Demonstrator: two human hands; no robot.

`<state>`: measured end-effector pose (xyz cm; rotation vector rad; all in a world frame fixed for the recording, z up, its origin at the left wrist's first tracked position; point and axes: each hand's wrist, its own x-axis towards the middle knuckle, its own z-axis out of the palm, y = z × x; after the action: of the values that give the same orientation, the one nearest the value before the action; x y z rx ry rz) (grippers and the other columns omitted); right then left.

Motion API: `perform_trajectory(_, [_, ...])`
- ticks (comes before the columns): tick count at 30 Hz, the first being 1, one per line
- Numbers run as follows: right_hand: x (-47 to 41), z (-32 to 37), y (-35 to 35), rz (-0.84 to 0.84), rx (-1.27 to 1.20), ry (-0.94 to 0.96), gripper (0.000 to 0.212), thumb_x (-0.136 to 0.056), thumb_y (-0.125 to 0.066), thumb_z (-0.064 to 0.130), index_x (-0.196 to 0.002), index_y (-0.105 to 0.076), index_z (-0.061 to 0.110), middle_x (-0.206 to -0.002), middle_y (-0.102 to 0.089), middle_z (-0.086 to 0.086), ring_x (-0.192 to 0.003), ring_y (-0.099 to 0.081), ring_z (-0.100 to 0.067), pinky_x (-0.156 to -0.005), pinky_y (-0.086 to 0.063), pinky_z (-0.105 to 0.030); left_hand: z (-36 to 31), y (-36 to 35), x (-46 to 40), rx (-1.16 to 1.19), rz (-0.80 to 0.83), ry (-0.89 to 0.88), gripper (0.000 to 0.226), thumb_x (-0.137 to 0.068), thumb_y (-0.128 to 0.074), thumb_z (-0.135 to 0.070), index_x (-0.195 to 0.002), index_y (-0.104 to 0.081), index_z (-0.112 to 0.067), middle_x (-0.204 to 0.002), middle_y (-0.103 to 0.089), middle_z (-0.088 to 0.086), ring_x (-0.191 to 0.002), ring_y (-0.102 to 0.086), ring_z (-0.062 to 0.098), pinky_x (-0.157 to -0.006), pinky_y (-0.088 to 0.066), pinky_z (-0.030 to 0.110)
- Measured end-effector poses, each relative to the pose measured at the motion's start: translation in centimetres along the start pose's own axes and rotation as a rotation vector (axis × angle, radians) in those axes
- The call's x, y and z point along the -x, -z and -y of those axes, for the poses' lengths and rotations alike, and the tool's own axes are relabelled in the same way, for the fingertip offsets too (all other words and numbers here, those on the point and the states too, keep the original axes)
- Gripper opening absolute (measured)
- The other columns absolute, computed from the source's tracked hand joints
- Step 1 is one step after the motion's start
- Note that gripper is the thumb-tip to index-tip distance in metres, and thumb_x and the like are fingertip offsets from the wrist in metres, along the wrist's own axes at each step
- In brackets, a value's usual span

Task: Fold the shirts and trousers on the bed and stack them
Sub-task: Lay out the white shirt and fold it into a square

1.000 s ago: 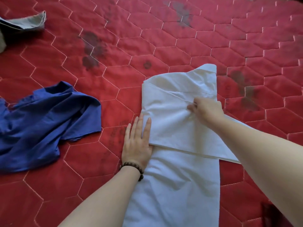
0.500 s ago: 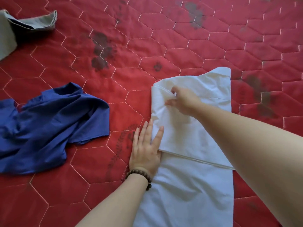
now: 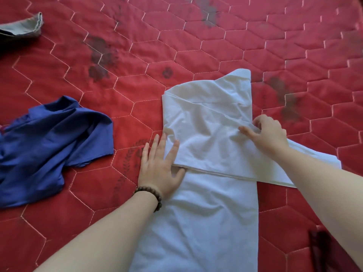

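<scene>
A white garment (image 3: 208, 154), partly folded, lies on the bed (image 3: 235, 46), whose cover is a red quilt stitched in hexagons with dark floral prints. No brand, label or readable writing shows on any of the cloth; the only mark close to the white garment is a dark wreath-like print on the quilt just off its left edge.

The left hand (image 3: 159, 169) lies flat and released, palm down, at the white garment's left edge, its thumb and one finger resting on the cloth where a folded layer crosses the lower panel. A bracelet of dark beads (image 3: 151, 195) circles that wrist. The right hand (image 3: 269, 134) is at the white garment's right side, its grip pinching a fold of the fabric between thumb and curled fingers.

A crumpled blue shirt (image 3: 51, 146) sits well to the left of the white garment, apart from it. A grey-green garment (image 3: 25, 26) lies far beyond it, up and to the left, cut by the frame edge.
</scene>
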<state>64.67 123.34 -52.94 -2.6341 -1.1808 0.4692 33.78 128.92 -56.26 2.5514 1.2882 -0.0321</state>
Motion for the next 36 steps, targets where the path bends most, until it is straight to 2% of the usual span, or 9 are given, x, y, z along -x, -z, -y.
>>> perform_trajectory(7, [0.5, -7.8, 3.1, 0.161, 0.354, 0.003, 0.054, -0.077, -0.044, 0.077, -0.075, -0.047, 0.023, -0.091, -0.041, 0.005, -0.102, -0.04, -0.025, -0.083, -0.031, -0.043, -3.9, 2.3, -1.9, -0.108, 0.054, -0.14, 0.079, -0.086, -0.004, -0.06, -0.149, -0.028, -0.021, -0.161, 0.007, 0.007, -0.146, 0.019, 0.02, -0.117, 0.013, 0.048])
perform_trajectory(13, [1.9, -11.3, 4.9, 0.121, 0.087, -0.028, 0.053, -0.082, -0.06, 0.06, -0.062, -0.04, 0.015, -0.061, -0.05, -0.002, -0.067, -0.049, -0.028, -0.057, -0.029, -0.037, -8.1, 0.0, -5.9, -0.115, 0.229, -0.11, 0.065, -0.099, -0.02, -0.048, -0.153, 0.004, -0.021, -0.16, 0.016, 0.005, -0.147, 0.015, 0.019, -0.119, 0.007, 0.044])
perform_trajectory(17, [3.4, -9.4, 3.9, -0.091, 0.417, -0.067, 0.04, -0.087, -0.058, 0.05, -0.096, -0.054, 0.012, -0.101, -0.059, -0.01, -0.101, -0.052, -0.031, -0.08, -0.033, -0.041, -9.7, -0.2, -6.6, -0.153, 0.054, -0.137, 0.057, -0.096, -0.034, -0.042, -0.149, -0.024, -0.023, -0.158, -0.018, 0.008, -0.145, -0.011, 0.024, -0.116, -0.003, 0.044])
perform_trajectory(19, [4.7, -6.1, 1.5, -0.251, 0.279, 0.113, 0.034, -0.087, -0.063, 0.029, -0.112, -0.058, 0.005, -0.119, -0.056, -0.018, -0.113, -0.05, -0.035, -0.093, -0.035, -0.047, -11.2, -0.6, -7.2, -0.1, 0.07, -0.209, 0.054, -0.099, -0.031, -0.038, -0.15, -0.022, -0.025, -0.159, -0.016, 0.006, -0.147, -0.008, 0.022, -0.116, 0.0, 0.043])
perform_trajectory(21, [5.8, -2.7, -1.3, -0.162, 0.111, 0.31, 0.043, -0.091, -0.055, 0.015, -0.132, -0.052, 0.001, -0.141, -0.046, -0.021, -0.134, -0.039, -0.035, -0.11, -0.026, -0.05, -12.4, -1.6, -7.4, -0.076, 0.118, -0.199, 0.057, -0.099, -0.024, -0.042, -0.153, -0.01, -0.03, -0.162, -0.002, -0.001, -0.148, 0.004, 0.018, -0.117, 0.007, 0.047])
perform_trajectory(23, [6.5, -1.1, -3.5, 0.051, 0.13, 0.316, 0.057, -0.099, -0.038, 0.024, -0.152, -0.021, 0.01, -0.161, -0.014, -0.008, -0.149, -0.008, -0.023, -0.12, -0.001, -0.045, -12.8, -2.5, -7.0, -0.115, 0.113, -0.172, 0.061, -0.095, -0.014, -0.054, -0.151, 0.002, -0.038, -0.161, 0.01, -0.005, -0.147, 0.014, 0.017, -0.114, 0.014, 0.053])
perform_trajectory(25, [6.7, -2.5, -4.3, 0.078, 0.2, 0.216, 0.059, -0.101, -0.022, 0.039, -0.154, -0.001, 0.022, -0.162, 0.006, 0.002, -0.148, 0.009, -0.015, -0.118, 0.013, -0.045, -12.7, -3.1, -6.7, -0.159, 0.093, -0.167, 0.065, -0.088, -0.006, -0.063, -0.149, 0.009, -0.044, -0.16, 0.016, -0.005, -0.146, 0.019, 0.019, -0.113, 0.015, 0.056])
perform_trajectory(29, [7.3, -9.6, -2.3, 0.006, 0.415, 0.108, 0.061, -0.094, 0.001, 0.052, -0.153, 0.001, 0.033, -0.162, 0.003, 0.003, -0.149, 0.006, -0.017, -0.112, 0.018, -0.057, -12.6, -3.2, -6.8, -0.188, 0.097, -0.183, 0.065, -0.087, -0.001, -0.066, -0.147, 0.015, -0.045, -0.16, 0.018, -0.003, -0.145, 0.023, 0.021, -0.113, 0.015, 0.058])
perform_trajectory(36, [9.7, -18.5, 1.8, 0.138, 0.372, -0.098, 0.062, -0.091, 0.002, 0.061, -0.146, 0.019, 0.038, -0.161, 0.012, 0.005, -0.148, 0.014, -0.023, -0.116, 0.003, -0.057, -13.8, -2.2, -7.0, -0.176, 0.16, -0.128, 0.068, -0.088, -0.021, -0.06, -0.15, -0.004, -0.04, -0.161, 0.011, -0.001, -0.146, 0.02, 0.021, -0.113, 0.012, 0.06])
